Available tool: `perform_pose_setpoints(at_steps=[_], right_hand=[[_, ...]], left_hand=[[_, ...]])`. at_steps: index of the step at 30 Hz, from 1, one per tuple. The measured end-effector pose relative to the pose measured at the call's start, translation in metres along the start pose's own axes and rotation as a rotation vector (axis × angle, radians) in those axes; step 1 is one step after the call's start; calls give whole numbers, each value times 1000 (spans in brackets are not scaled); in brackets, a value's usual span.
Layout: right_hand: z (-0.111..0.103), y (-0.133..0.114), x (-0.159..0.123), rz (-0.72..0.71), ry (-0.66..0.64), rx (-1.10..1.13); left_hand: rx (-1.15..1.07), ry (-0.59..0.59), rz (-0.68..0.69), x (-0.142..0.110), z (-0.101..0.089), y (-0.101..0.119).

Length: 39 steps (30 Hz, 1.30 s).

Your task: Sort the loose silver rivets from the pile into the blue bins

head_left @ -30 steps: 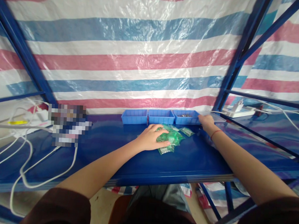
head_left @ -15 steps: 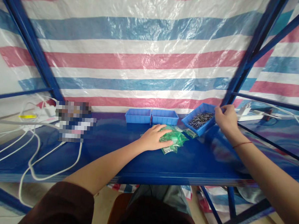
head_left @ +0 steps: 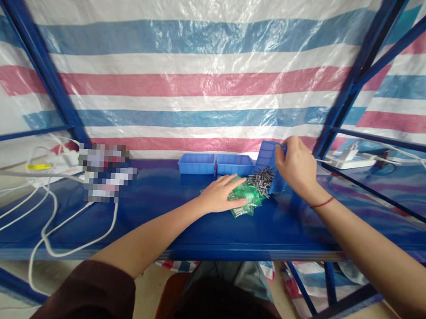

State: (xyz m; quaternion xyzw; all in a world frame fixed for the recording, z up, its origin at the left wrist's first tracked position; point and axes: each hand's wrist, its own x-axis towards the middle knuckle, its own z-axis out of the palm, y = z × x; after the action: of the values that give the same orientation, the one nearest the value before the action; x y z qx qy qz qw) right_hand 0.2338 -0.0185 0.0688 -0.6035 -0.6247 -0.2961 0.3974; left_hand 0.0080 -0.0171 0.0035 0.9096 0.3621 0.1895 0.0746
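Right hand tips the bin on its side, metal pieces spilling out.
Thumb and fingers pinch the bin's wall; half a second ago it was tilted only slightly with the pieces inside, so its load now appears to be passing to the surface – right of centre, toward the far edge. The heap sits against the green bags, seemingly over part of them; whether the bin's lower rim touches down, I cannot tell. The left hand rests on the bags, fingers spread – two more bins stand behind, along the far edge.
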Motion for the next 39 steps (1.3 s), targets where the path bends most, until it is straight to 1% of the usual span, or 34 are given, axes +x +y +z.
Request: perform_pose_setpoints(at_steps=[5,8,12,16,19,23,27,30,34,39], right_hand=[[-3,-20,2,-84,-2,-47],[-4,-31,2,-137,6,-75],[-2,-41,1,-190,35,-83],[1,-45,3,-223,53,-52],[2,-47,4,-284,47,-15],[3,-50,4,-362,57,16],[4,-55,3,-422,65,66],[3,-60,5,-498,36,97],[3,-70,9,-585,0,82],[3,-79,14,-636,-25,105]], left_hand=[[45,4,-15,0,0,2],[125,45,0,3,-1,6],[238,90,140,14,-2,15],[312,121,268,29,3,20],[305,144,314,37,10,22],[268,189,289,39,15,22],[265,241,196,38,17,21],[260,219,176,37,18,20],[217,199,151,37,18,19],[121,255,122,39,20,17]])
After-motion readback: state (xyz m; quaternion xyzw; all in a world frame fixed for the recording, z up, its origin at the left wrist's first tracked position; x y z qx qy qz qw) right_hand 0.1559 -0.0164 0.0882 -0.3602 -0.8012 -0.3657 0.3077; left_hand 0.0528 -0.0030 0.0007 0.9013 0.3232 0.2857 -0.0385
